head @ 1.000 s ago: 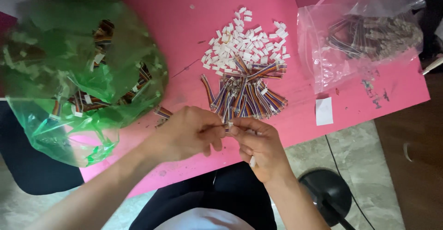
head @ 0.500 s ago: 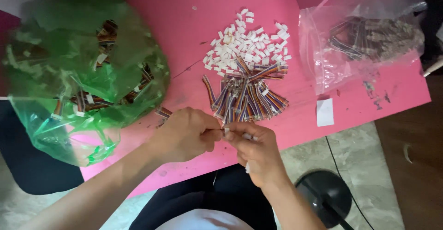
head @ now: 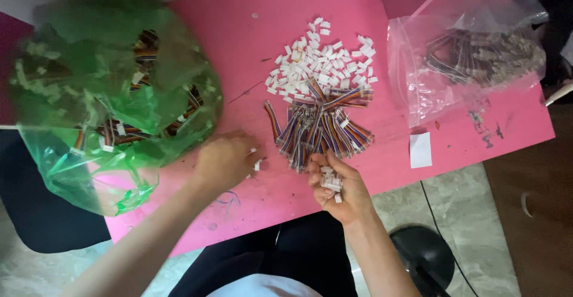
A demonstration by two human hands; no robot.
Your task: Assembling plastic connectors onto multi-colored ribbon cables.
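White plastic connector housings (head: 330, 181), small ones, sit in a little heap in my right hand (head: 337, 188), which is cupped palm-up w/ fingers half curled round them, at the near edge of the pink table (head: 239, 40). My left hand (head: 224, 163) is to the left of it, well apart, knuckles up, fingers bent; one small white connector piece (head: 257, 165) shows at its fingertips, but can't tell if it's pinched or just touched. Just far of my right hand lies the bundle of multicolour ribbon wire leads (head: 319, 127), fanned out, and touching its far side the loose pile of white connectors (head: 322, 61). Far left: big green translucent plastic bag (head: 107, 94) w/ more wire leads inside, near my left hand. Far right: clear plastic zip bag (head: 471, 58) of dark wires. Small white paper slip (head: 420, 149) lies near that bag, on the near side.
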